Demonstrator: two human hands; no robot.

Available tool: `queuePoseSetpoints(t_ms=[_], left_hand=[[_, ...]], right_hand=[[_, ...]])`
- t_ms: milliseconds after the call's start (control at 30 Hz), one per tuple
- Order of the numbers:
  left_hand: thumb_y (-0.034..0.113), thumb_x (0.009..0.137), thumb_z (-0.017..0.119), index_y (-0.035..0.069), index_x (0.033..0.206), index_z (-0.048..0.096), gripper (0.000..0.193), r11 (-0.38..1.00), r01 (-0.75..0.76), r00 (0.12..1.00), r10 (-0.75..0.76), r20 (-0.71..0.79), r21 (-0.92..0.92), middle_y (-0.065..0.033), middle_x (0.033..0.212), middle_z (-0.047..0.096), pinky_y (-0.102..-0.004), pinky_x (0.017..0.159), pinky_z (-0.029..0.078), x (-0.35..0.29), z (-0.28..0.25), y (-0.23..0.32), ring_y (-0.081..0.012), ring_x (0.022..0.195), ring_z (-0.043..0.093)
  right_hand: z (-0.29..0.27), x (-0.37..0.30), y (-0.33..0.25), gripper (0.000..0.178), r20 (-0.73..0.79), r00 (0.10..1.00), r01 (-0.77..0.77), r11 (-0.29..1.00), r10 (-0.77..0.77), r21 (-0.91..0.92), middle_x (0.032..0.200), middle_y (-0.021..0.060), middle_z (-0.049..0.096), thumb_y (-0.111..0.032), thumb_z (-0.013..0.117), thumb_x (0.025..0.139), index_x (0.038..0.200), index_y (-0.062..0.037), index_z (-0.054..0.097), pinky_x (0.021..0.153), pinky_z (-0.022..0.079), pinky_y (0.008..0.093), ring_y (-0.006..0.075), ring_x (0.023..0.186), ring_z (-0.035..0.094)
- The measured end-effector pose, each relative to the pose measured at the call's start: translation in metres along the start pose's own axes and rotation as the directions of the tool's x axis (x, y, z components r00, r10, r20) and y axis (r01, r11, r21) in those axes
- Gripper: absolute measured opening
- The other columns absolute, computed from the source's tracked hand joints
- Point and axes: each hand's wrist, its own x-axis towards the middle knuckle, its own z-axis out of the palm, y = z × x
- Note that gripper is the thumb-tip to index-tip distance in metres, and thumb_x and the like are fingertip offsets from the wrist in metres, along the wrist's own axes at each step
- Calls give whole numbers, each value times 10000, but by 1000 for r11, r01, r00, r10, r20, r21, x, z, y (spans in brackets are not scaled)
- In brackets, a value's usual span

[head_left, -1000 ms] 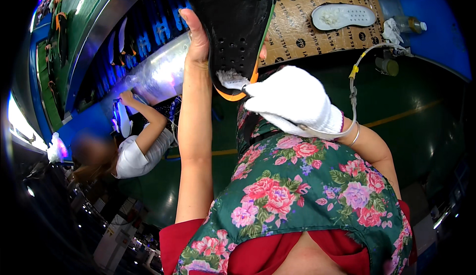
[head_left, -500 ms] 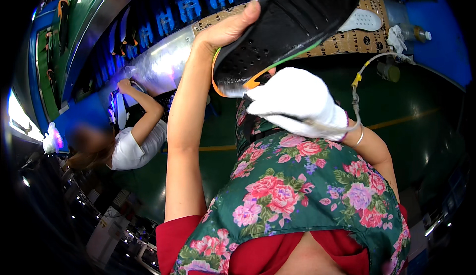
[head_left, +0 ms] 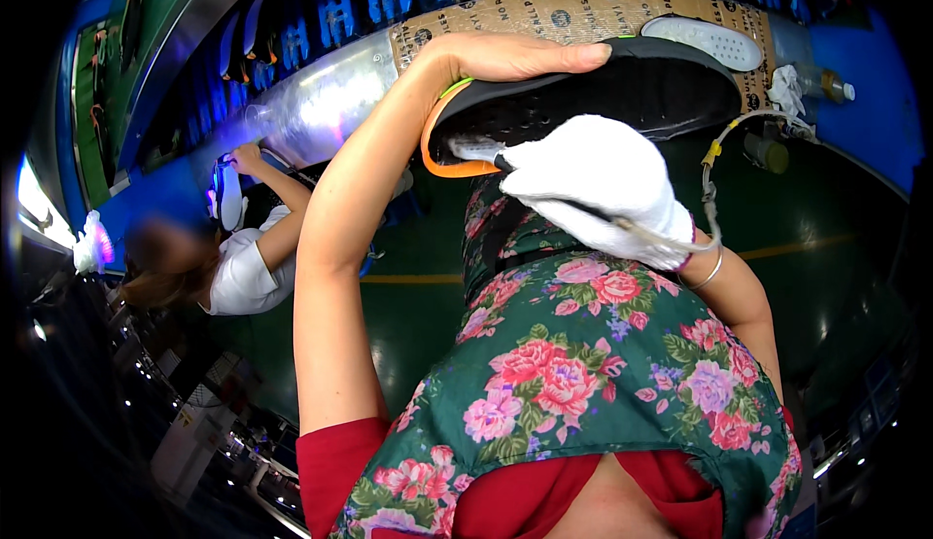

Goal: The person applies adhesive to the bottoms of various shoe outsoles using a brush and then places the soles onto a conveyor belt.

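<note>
A: Start close in. How do the hands stand?

B: The gloved right hand (head_left: 593,174) is closed around a brush (head_left: 476,148), bristles against the orange-rimmed end of a black sole (head_left: 641,87). A twist there could smear the orange rim.

A: What might cause a twist?

B: The clear hose (head_left: 708,194) looping by that wrist. If it snags or pulls taut, I'd expect the brush to jerk sideways.

A: And the left?

B: The bare left hand (head_left: 520,58) grasps the sole by its far edge, thumb along the rim; its other fingers are hidden. The sole is held up, tilted, in front of the surface. With support mostly at one edge, firm brush pressure could tip it or make it slip.

A: Beyond it?

B: A pale sole (head_left: 714,45) lies on printed cardboard (head_left: 505,14), partly covered in view by the black one. I can't tell the gap, but a careless swing might knock it.

A: Farther right?

B: Crumpled tissue (head_left: 785,89) beside a bottle (head_left: 832,85); a hard tug on the hose could disturb both.
</note>
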Motion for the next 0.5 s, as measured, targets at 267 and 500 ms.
queuePoseSetpoints(t_ms=[267,500], left_hand=[[828,848,375,-10,1446,436,1032,988,38,999,-35,25,-149,-205,1503,411,-368,1163,310,-6,-2,-3,-310,1400,396],[840,863,262,27,1481,386,1029,399,-46,999,11,-45,-916,-208,1394,526,-439,1045,475,19,25,-70,-329,1227,573]], right_hand=[[-20,-9,-1,155,-4,943,-304,864,334,401,968,123,742,-27,766,782,936,-12,753,796,560,327,204,869,711],[-33,-5,-8,167,-338,890,-322,947,306,11,945,146,741,34,771,747,909,16,738,778,543,320,223,850,705]])
